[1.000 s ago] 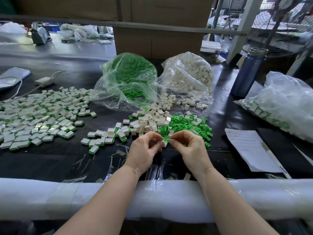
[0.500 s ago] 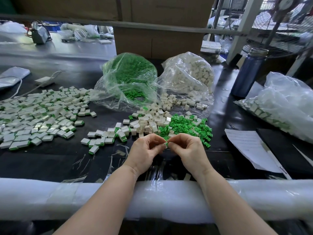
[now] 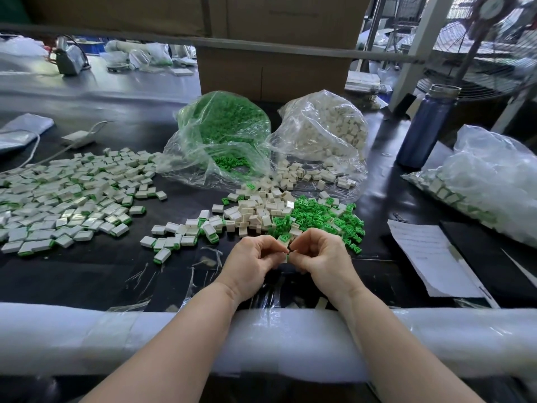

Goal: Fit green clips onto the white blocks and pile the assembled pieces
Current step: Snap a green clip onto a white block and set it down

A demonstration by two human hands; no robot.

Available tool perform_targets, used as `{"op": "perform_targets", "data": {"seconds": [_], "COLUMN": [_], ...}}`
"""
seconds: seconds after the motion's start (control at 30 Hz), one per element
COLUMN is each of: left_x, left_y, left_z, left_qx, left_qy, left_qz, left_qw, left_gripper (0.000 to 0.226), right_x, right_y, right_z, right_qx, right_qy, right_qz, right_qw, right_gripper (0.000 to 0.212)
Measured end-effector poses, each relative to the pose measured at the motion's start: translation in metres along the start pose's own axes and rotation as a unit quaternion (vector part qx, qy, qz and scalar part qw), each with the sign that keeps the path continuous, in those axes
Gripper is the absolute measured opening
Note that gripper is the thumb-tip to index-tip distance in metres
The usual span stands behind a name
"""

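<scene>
Since a second ago the two hands have drawn a little closer together and nearer the body, fingertips now nearly meeting; the piles have not shifted.

The left hand (image 3: 252, 261) has its fingers curled and thumb pressed in, its grip pinching a small white block (image 3: 283, 258) at the fingertips. The right hand (image 3: 322, 257) is curled the same way, its grip pinching a green clip (image 3: 287, 258) against the block's end. How far the clip is seated I cannot tell; the fingers cover most of it. Both wrists are bent down, knuckles up, forearms crossing the white padded rail (image 3: 87, 338) at the bench (image 3: 87, 274) edge.

Just beyond the hands lie loose white blocks (image 3: 255, 210) and, to their right, loose green clips (image 3: 325, 216). Assembled pieces (image 3: 64, 199) spread over the left of the bench, with a smaller row (image 3: 177, 237) nearer the middle. Behind stand a bag of clips (image 3: 220, 138) and a bag of blocks (image 3: 328, 129), both open toward the piles. On the right are a bottle (image 3: 424, 129), a paper sheet (image 3: 427, 254) and another bag (image 3: 488, 181).
</scene>
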State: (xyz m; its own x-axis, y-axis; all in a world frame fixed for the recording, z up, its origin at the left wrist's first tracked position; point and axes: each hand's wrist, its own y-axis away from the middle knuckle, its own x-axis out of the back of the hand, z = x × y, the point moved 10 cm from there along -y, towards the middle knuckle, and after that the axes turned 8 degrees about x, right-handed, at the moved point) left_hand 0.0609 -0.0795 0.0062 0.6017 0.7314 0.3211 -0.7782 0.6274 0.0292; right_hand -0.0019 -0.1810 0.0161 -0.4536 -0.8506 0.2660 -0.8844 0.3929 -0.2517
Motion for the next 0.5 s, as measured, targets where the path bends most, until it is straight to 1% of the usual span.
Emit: {"op": "perform_targets", "data": {"seconds": [0.2, 0.3, 0.4, 0.5], "left_x": [-0.0048, -0.0026, -0.0005, -0.0015], "left_y": [0.0010, 0.0003, -0.0011, -0.0010], "left_z": [0.0019, 0.0012, 0.0013, 0.0013], "left_qx": [-0.019, -0.017, -0.018, -0.025], "left_qy": [-0.045, -0.024, -0.001, 0.000], "left_qz": [-0.012, -0.002, 0.011, 0.009], "left_qw": [0.999, 1.000, 1.000, 1.000], "left_gripper": [0.017, 0.015, 0.015, 0.023], "right_x": [-0.0030, 0.0001, 0.0022, 0.0034], "right_y": [0.0001, -0.0005, -0.0013, -0.0020], "right_z": [0.0014, 0.0013, 0.0026, 0.0052], "right_qx": [-0.006, -0.001, -0.005, -0.012], "right_qy": [-0.011, -0.017, -0.056, -0.078], "right_qz": [-0.020, -0.003, 0.018, 0.030], "right_qw": [1.000, 1.000, 0.998, 0.996], "right_gripper": [0.028, 0.024, 0.020, 0.016]}}
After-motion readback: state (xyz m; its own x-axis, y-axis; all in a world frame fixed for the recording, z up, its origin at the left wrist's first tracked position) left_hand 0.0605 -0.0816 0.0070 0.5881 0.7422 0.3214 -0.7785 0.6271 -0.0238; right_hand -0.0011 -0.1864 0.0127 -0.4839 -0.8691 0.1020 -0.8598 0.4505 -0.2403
